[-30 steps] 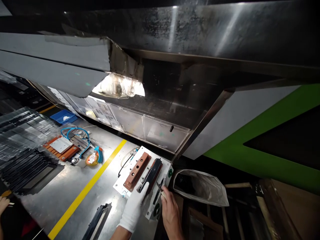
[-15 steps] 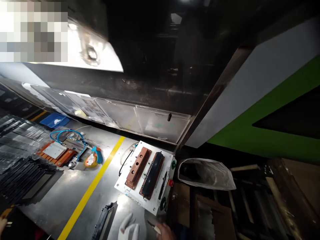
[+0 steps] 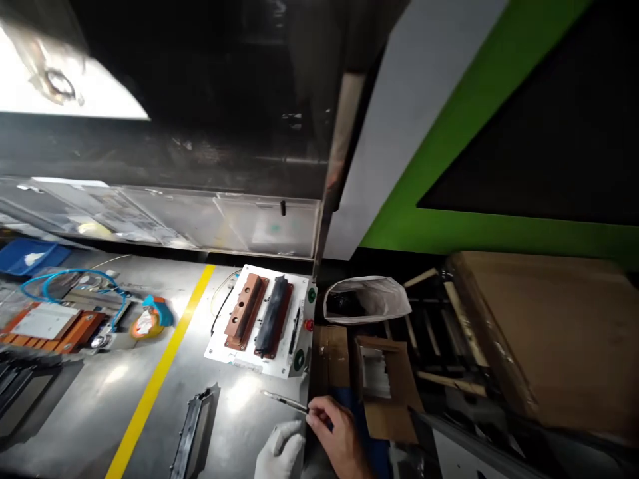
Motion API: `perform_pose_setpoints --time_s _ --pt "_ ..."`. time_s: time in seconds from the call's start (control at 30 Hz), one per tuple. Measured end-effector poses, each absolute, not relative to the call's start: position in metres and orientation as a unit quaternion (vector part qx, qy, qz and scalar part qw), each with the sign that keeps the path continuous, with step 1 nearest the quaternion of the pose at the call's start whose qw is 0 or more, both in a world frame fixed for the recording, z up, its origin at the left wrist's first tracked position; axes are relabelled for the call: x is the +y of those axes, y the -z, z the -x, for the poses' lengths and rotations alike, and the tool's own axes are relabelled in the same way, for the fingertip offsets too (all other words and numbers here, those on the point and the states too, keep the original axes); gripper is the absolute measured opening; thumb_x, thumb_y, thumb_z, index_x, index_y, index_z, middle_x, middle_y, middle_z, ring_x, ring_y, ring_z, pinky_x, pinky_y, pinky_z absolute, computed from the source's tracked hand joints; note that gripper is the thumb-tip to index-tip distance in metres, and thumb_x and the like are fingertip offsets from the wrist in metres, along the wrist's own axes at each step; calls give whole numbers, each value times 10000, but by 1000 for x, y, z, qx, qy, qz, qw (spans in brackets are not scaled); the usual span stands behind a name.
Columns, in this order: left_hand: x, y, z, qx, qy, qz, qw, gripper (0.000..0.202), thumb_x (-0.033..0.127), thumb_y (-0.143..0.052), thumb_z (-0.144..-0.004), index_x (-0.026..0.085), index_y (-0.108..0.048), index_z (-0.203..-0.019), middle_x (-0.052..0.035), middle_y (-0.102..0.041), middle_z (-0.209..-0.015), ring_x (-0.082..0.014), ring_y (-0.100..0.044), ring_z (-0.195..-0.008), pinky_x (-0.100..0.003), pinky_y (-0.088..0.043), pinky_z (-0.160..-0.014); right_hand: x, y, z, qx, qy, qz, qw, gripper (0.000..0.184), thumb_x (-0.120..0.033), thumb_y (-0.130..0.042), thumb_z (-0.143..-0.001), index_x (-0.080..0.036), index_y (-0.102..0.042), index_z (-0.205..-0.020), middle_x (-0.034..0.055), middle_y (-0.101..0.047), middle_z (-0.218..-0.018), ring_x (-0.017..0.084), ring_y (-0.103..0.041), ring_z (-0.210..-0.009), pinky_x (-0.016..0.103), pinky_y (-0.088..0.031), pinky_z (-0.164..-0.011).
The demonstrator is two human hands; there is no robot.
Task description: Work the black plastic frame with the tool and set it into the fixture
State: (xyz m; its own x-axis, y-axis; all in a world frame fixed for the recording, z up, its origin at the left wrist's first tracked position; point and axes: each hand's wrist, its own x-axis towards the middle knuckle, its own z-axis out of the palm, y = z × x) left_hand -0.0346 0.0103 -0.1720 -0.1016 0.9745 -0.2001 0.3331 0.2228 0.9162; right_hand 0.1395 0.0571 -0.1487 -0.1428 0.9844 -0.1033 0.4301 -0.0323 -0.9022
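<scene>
My right hand, bare, pinches thin metal tweezers that point left over the steel bench near its right edge. My left hand, in a white glove, rests at the bottom edge beside it and holds nothing that I can see. Farther back lies a white fixture plate with a copper-coloured block and a black bar-shaped part side by side on it. A black frame part lies on the bench to the left of my hands.
A yellow line crosses the steel bench. At left are a blue hose, an orange plate, a blue tray and black trays. Right of the bench stand an open cardboard box, a plastic bag and a brown board.
My hands drew back from the fixture plate toward me, the black bar staying on the plate. The view swung right and down. The tweezers now point left over the bench.
</scene>
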Motion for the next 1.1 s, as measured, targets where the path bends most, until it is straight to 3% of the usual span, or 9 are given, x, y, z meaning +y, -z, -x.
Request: perform_pose_setpoints --time_s 0.07,0.17,0.27,0.4,0.5,0.6,0.67,0.9,1.1 --pt "27 152 18 574 -400 -503 507 536 671 -630 -838 180 -795 -972 -121 -789 -960 -284 -759 -900 -383 -665 -826 44 109 -163 -624 -375 559 396 77 -166 -621 -911 -227 -658 -941 -23 -699 -825 112 -671 -730 174 -523 -710" --pt "43 103 -15 469 -448 -538 538 476 672 -706 -794 230 -801 -943 -84 -774 -936 -256 -741 -882 -356 -659 -814 25 54 -198 -651 -254 564 440 38 -207 -628 -960 -245 -624 -965 -20 -707 -881 102 -696 -789 165 -532 -745" --pt "43 48 -50 367 -471 -607 525 376 610 -716 -823 261 -795 -941 -64 -742 -902 -224 -713 -850 -321 -639 -796 1 10 -228 -673 -134 577 443 36 -240 -636 -977 -258 -605 -969 -27 -723 -895 106 -714 -807 184 -540 -756" --pt "22 -16 -84 286 -379 -714 513 315 518 -641 -915 238 -761 -997 -87 -712 -928 -209 -697 -847 -307 -617 -791 -48 -33 -256 -682 -1 593 428 96 -231 -627 -986 -251 -588 -901 -37 -718 -795 122 -686 -705 241 -521 -697" --pt "0 -45 -100 224 -306 -839 391 241 401 -554 -987 243 -734 -1014 -75 -712 -937 -193 -688 -852 -281 -591 -753 -94 -53 -270 -676 72 621 389 162 -245 -623 -988 -241 -568 -835 -37 -676 -711 127 -621 -619 270 -451 -612" --pt "-24 -52 -114 170 -240 -941 165 189 312 -529 -988 262 -710 -959 -42 -706 -883 -184 -669 -794 -272 -537 -666 -139 -62 -279 -664 103 658 339 187 -233 -612 -984 -234 -542 -811 -43 -636 -693 142 -575 -608 300 -386 -599" --pt "-42 -49 -124 140 -208 -965 71 151 287 -567 -956 262 -682 -861 -21 -680 -802 -184 -636 -708 -291 -493 -619 -166 -63 -283 -657 103 676 317 186 -172 -600 -969 -228 -528 -808 -43 -629 -713 153 -568 -636 311 -372 -622" --pt "-95 -41 -148 76 -191 -979 -12 174 144 -610 -831 243 -561 -697 -9 -605 -682 -205 -551 -608 -331 -379 -571 -233 -56 -289 -644 89 717 251 240 -10 -578 -860 -217 -514 -759 -31 -596 -709 168 -528 -630 335 -317 -619" --pt "-123 -12 -165 41 -215 -974 -63 207 51 -581 -716 227 -527 -622 -30 -570 -591 -219 -521 -541 -351 -323 -546 -262 -43 -295 -648 112 729 190 245 25 -599 -750 -215 -543 -753 -19 -640 -723 176 -564 -622 342 -320 -605"
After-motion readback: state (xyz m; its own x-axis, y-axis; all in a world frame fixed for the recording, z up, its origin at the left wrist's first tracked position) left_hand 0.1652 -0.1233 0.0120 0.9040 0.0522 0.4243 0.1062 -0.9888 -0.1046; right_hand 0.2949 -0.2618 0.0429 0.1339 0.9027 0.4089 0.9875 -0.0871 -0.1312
